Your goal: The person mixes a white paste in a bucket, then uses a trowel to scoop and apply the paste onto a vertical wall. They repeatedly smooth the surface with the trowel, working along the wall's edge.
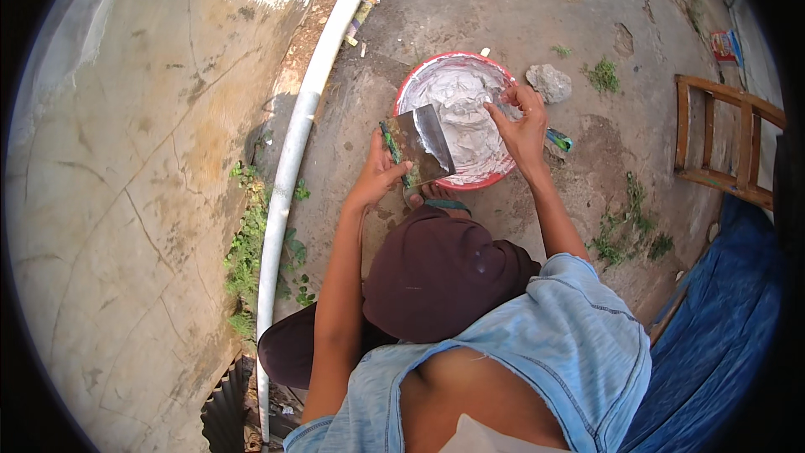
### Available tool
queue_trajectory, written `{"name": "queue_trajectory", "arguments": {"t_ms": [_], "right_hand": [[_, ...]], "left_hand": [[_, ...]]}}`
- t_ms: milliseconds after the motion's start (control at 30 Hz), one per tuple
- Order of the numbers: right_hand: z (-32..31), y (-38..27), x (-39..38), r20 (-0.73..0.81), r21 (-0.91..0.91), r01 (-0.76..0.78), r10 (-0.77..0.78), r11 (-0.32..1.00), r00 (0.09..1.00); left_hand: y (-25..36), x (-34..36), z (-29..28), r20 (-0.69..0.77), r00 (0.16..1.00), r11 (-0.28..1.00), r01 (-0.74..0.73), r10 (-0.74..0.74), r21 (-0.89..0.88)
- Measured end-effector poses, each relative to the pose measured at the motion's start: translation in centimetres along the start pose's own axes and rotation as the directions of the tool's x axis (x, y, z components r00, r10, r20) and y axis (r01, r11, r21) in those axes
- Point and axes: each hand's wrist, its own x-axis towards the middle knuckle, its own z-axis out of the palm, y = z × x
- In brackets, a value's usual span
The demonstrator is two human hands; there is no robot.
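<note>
My left hand [379, 169] grips a wide putty knife [425, 144] by its dark, green-marked handle. White putty lines the far edge of its flat metal blade, which overlaps the left side of a red-rimmed basin [408, 75]. Thick white putty [461, 105] fills the basin and smears its inner wall. Over the right rim, my right hand [526, 124] has thumb and fingers curled toward each other; what lies between them is hard to make out. A green and blue handle [559, 140] pokes out beside that wrist, its other end hidden behind the hand.
A rough stone [549, 83] lies right of the basin. Along the left runs a long white pipe [293, 147], with weeds [243, 256] beside it and a cracked concrete surface beyond. At right are a wooden frame [728, 176] and a blue tarp [713, 327]. My knee is close below the basin.
</note>
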Motion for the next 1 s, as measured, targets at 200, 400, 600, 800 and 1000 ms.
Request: {"name": "queue_trajectory", "arguments": {"t_ms": [200,400,600,800,1000], "right_hand": [[-1.5,1.4,-4.4,0.263,-0.095,0.149,-0.12,0.984,0.957],[-2.8,0.1,-5.3,0.288,-0.269,0.214,-0.133,0.939,0.948],[-1.9,2.9,-6.1,0.353,-0.186,0.131,-0.059,0.974,0.934],[-1.1,1.7,-6.1,0.318,-0.156,0.12,-0.066,0.98,0.946],[-0.9,1.1,-6.1,0.219,-0.16,0.078,-0.042,0.984,0.975]], "left_hand": [[-0.8,0.2,0.1,0.098,0.982,0.676,-0.039,0.164,-0.736],[-1.6,0.3,-0.3,0.334,0.898,0.331,0.235,0.285,-0.914],[-1.2,0.4,0.1,0.348,0.9,0.331,0.255,0.263,-0.908],[-0.6,0.1,0.2,0.348,0.892,0.302,0.26,0.289,-0.917],[-0.5,0.2,0.2,0.365,0.883,0.278,0.286,0.295,-0.917]]}}
